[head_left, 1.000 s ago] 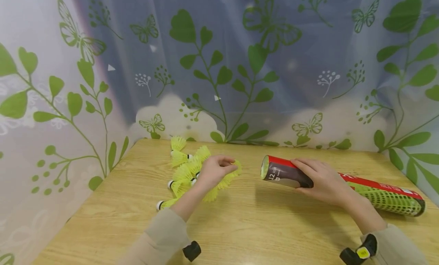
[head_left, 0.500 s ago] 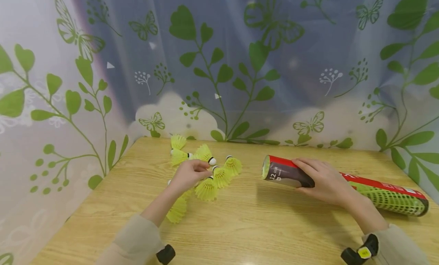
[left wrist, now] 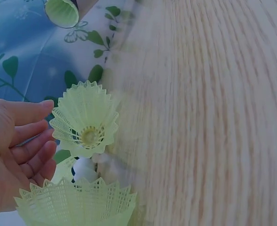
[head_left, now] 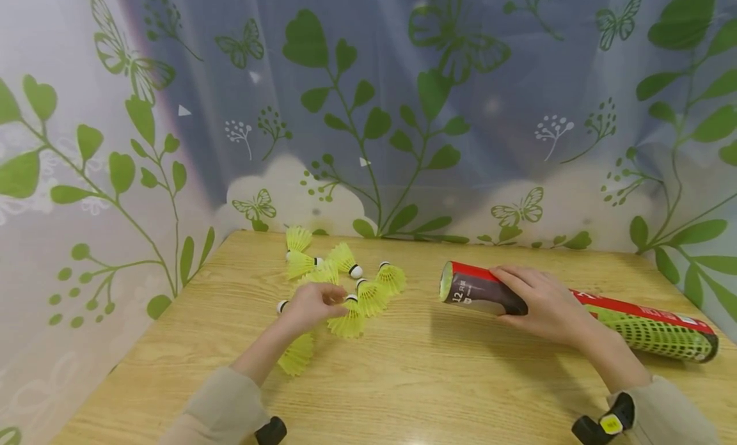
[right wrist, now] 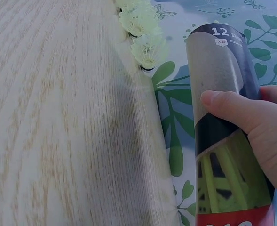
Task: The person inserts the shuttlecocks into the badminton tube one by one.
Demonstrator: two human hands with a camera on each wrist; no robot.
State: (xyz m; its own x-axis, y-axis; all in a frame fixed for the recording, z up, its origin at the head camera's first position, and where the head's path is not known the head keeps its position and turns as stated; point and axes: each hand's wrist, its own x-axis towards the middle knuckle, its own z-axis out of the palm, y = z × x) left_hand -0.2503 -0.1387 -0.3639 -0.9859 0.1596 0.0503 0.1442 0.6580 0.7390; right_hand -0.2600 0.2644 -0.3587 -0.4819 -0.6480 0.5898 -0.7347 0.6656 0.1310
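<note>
The left hand point(head_left: 311, 305) is reaching among yellow shuttlecocks with mesh skirts point(head_left: 373, 298), which are lying on the wood-grain worktop point(head_left: 460, 394); its grip is staying narrow, fingers loosely bent. The right hand point(head_left: 544, 304) is gripping a red, black and green cylindrical tube point(head_left: 645, 327).

Even light, soft shadow beneath tube point(head_left: 647, 330), hazy wrist views

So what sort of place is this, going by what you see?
Probably a small indoor tabletop spot, perhaps in a home, though little of the room shows. A wood-grain table stands against a curtain-like backdrop printed with leaves and butterflies, and yellow shuttlecocks lie on it.
</note>
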